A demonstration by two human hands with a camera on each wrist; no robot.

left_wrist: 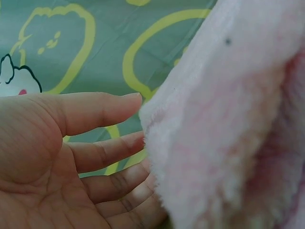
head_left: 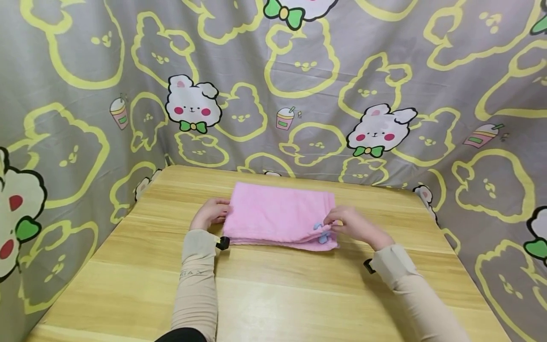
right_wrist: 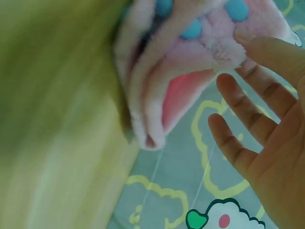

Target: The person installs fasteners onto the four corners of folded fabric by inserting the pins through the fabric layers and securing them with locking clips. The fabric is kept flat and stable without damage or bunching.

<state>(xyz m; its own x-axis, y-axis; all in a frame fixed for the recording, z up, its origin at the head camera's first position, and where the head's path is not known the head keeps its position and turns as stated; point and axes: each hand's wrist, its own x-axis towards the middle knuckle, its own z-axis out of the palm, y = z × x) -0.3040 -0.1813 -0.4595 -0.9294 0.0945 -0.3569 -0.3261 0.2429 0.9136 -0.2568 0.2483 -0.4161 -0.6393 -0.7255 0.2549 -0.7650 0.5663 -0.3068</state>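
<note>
A folded pink plush cloth point(head_left: 278, 213) lies in layers on the wooden table. Small blue balls point(head_left: 323, 237) are at its near right corner and show larger in the right wrist view. At the cloth's left edge is my left hand point(head_left: 210, 213); in the left wrist view its fingers point(left_wrist: 109, 152) are fairly straight, with some tips against or behind the fuzzy edge. My right hand point(head_left: 352, 224) pinches the upper layer's corner between thumb point(right_wrist: 267, 50) and index finger, lifting it slightly off the layers below. The other fingers of that hand are spread.
The wooden table point(head_left: 273, 294) extends around the cloth on every side. Grey curtains point(head_left: 239, 61) with yellow outlines and white rabbit prints hang behind it and along both sides. A black clip-like piece point(head_left: 222, 243) sits at the left cuff, another point(head_left: 369, 266) at the right.
</note>
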